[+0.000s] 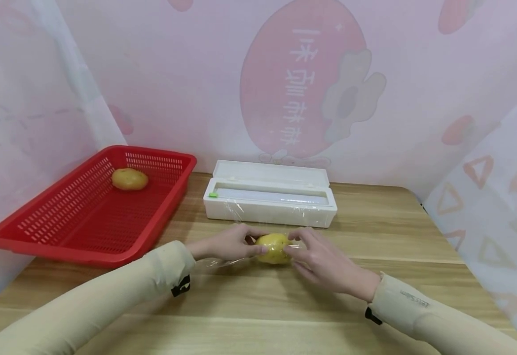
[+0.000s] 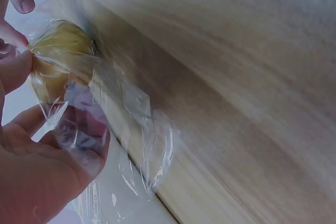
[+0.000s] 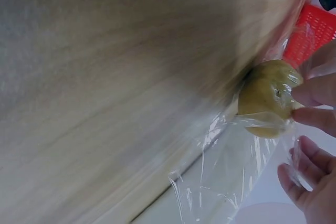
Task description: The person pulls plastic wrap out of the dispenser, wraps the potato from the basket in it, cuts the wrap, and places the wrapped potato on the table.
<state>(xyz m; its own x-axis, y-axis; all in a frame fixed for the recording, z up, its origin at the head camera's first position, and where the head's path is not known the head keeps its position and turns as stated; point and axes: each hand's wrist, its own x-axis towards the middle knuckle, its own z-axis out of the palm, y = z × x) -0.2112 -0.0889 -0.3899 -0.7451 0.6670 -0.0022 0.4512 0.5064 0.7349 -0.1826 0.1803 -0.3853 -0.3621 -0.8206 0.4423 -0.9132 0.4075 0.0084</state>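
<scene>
A yellow potato (image 1: 274,248) sits on the table between both hands, with clear plastic wrap (image 2: 137,100) drawn over it. The left hand (image 1: 234,242) grips the potato from its left side, thumb on the near face. On the other side, the right hand (image 1: 322,261) pinches the plastic wrap against the potato, its fingers bent. Both thumbs meet on the wrapped surface in the left wrist view. Loose wrap (image 3: 210,182) spreads out below the potato in the right wrist view. Some fingertips lie behind the transparent film.
Behind the hands stands a white plastic wrap dispenser box (image 1: 269,216), its lid raised and a green slider (image 1: 213,195) at the left end. A red perforated basket (image 1: 147,236) at the left holds another potato (image 1: 129,179). The wooden table (image 1: 258,325) meets a printed curtain.
</scene>
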